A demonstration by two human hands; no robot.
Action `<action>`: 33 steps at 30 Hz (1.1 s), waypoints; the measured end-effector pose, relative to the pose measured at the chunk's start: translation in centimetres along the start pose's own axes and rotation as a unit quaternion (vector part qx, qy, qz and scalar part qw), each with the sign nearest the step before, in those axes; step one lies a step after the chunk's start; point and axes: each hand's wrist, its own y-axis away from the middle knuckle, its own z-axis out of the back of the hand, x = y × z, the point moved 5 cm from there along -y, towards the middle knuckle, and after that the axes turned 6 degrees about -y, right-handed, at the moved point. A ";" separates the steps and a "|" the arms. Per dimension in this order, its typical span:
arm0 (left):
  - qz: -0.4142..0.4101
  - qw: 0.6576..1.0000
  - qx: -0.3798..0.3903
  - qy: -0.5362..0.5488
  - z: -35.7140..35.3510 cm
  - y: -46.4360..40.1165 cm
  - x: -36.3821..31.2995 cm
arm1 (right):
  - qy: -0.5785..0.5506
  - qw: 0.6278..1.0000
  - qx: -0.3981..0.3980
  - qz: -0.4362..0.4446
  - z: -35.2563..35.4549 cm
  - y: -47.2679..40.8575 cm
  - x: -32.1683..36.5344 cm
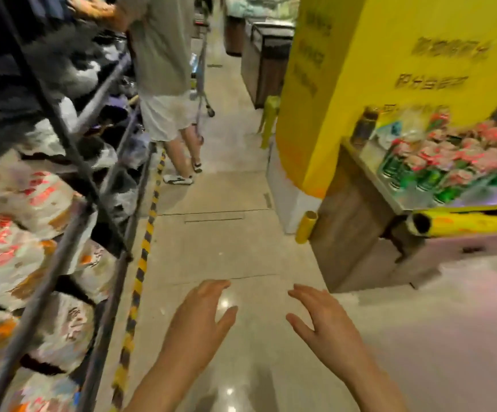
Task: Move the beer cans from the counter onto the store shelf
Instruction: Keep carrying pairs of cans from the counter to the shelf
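bright indoor light from above makes small white glare spots on the shiny floor (226, 304). strong motion blur smears the shelf (48, 203) at left; the edges bend.

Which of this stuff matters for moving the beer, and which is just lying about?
Part of the job:
green beer cans
counter
left hand, empty
right hand, empty

Just around:
yellow pillar
yellow roll
bagged goods on rack
another shopper
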 end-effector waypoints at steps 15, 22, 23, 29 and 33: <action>-0.125 0.979 0.156 0.036 -13.8 -15.8 -17.0 | -0.116 0.951 -0.124 -0.259 11.3 1.8 -21.3; -0.115 0.983 0.135 0.048 -18.4 -28.7 -25.0 | -0.088 0.959 -0.118 -0.243 19.9 -7.7 -29.8; -0.121 0.982 0.136 0.046 -19.2 -30.1 -26.8 | -0.085 0.958 -0.124 -0.245 21.2 -8.4 -31.1; -0.233 0.951 0.201 0.033 -25.5 -35.7 -40.2 | -0.095 0.931 -0.193 -0.294 27.2 -7.5 -39.3; -0.287 0.930 0.227 0.029 -30.1 -37.1 -49.3 | -0.114 0.904 -0.228 -0.342 30.8 -4.7 -45.6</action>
